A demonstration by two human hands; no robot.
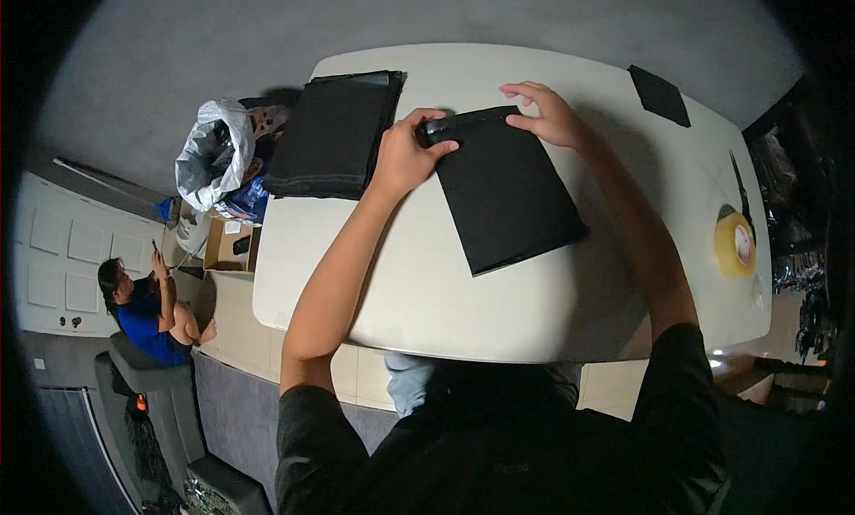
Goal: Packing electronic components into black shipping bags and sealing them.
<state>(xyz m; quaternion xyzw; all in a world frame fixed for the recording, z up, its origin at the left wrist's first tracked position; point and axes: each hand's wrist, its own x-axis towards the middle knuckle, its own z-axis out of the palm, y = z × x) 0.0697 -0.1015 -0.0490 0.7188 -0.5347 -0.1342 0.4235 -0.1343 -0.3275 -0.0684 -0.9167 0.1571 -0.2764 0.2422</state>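
A flat black rectangular piece (511, 194), its material unclear, lies tilted on the white table before me. A glossy strip runs along its far edge. My left hand (415, 144) grips its far left corner between thumb and fingers. At the far right corner, my right hand (544, 114) has its fingers apart, with the thumb at or just above the edge. A stack of similar black pieces (330, 134) rests to the left of my left hand.
A roll of clear yellowish tape (735, 244) stands at the table's right, beside a dark slender tool (741, 187). A small black piece (659, 95) lies at the far right edge. Left of the table are a stuffed plastic bag (217, 154), a cardboard box (227, 248) and a seated person (150, 308).
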